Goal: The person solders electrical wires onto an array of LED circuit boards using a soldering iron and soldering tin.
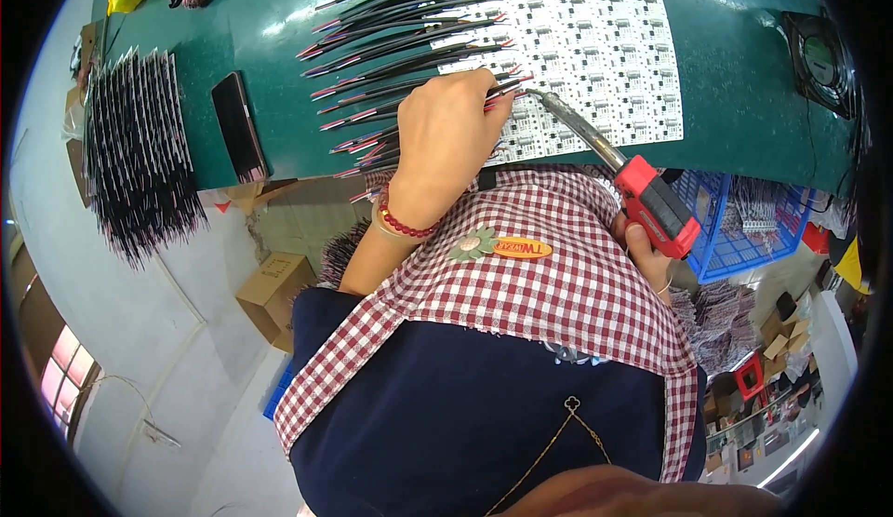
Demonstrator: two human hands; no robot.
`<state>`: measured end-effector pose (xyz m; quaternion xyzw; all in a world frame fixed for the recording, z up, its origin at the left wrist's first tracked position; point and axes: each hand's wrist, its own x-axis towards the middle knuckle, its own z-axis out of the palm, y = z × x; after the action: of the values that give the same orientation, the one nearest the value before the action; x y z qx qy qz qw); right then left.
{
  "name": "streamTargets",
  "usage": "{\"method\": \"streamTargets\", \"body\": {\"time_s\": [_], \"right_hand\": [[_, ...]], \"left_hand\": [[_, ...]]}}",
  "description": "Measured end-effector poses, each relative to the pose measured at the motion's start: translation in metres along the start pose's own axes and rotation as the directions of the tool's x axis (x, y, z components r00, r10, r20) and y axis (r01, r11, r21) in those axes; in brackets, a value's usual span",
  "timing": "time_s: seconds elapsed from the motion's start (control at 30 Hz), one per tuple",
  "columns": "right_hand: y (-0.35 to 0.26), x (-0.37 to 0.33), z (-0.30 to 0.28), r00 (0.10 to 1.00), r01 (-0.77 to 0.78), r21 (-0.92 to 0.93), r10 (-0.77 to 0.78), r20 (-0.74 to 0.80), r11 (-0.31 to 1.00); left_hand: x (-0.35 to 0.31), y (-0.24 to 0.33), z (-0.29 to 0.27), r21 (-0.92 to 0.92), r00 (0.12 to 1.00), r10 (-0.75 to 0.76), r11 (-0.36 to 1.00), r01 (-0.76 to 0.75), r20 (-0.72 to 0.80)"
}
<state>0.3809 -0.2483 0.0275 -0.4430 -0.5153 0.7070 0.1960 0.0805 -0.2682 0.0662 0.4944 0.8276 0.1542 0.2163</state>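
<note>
Right hand [646,255] low beside the checked apron, fingers wrapped around a red-handled soldering iron [651,202], its tip reaching the white panel of small circuit boards [595,42] on the green table [744,70], left hand [446,135] closed, pinching red-and-black wires [400,52] fanned just beside the panel, dark phone [240,126] farther left

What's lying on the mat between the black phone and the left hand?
In the head view, a fan of thin black wires with red stripped tips lies between the black phone and the left hand, spread over the green mat.
</note>
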Motion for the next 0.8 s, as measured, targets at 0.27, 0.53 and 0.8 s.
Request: {"method": "streamTargets", "body": {"time_s": [0.27,0.53,0.8], "right_hand": [[-0.007,0.0,0.002,1.0,-0.006,-0.067,0.004,-0.025,0.998],[-0.012,0.003,0.005,1.0,-0.02,0.138,0.021,-0.005,0.99],[-0.022,0.006,0.007,1.0,0.005,0.09,-0.004,-0.012,0.996]], "left_hand": [[0.0,-0.002,0.001,-0.013,1.0,0.014,1.0,-0.015,-0.019],[0.0,-0.002,0.001,-0.019,1.0,0.011,1.0,-0.011,-0.025],[0.0,0.0,-0.005,-0.009,0.999,0.02,1.0,-0.019,0.028]]}}
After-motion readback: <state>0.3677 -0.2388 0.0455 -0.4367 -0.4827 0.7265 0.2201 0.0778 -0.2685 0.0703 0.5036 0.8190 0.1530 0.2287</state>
